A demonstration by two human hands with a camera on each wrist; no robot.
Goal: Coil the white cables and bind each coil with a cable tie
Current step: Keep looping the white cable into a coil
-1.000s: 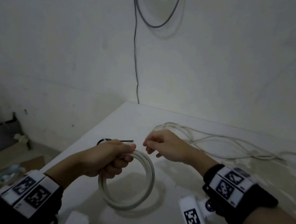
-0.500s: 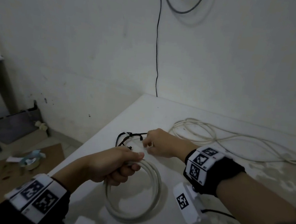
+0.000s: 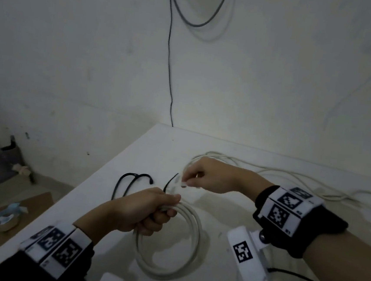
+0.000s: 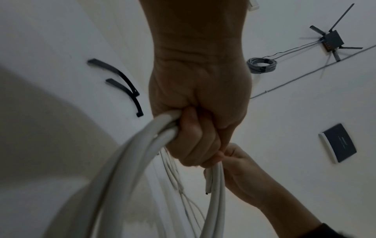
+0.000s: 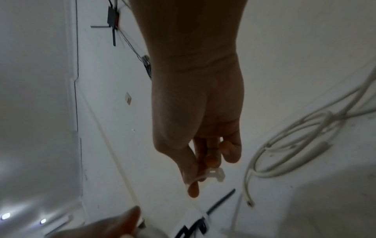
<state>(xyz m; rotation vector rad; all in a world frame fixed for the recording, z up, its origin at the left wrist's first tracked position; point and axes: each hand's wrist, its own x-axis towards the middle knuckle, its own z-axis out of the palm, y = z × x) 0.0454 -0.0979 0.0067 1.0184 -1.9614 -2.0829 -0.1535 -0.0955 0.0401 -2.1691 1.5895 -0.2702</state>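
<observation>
Spare ties [image 3: 130,183] perhaps left of coil [image 3: 169,247], on table [image 3: 235,149]

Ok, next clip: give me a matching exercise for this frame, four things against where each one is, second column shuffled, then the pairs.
Things:
1. white coil
2. spare black cable ties
3. loose white cables
4. white cable end connector

Places:
A. pinched in the right hand
B. lying on the table, beyond the left hand
C. gripped in the left hand
D. spread on the table behind the right hand

Pairs: 1-C, 2-B, 3-D, 4-A
</observation>
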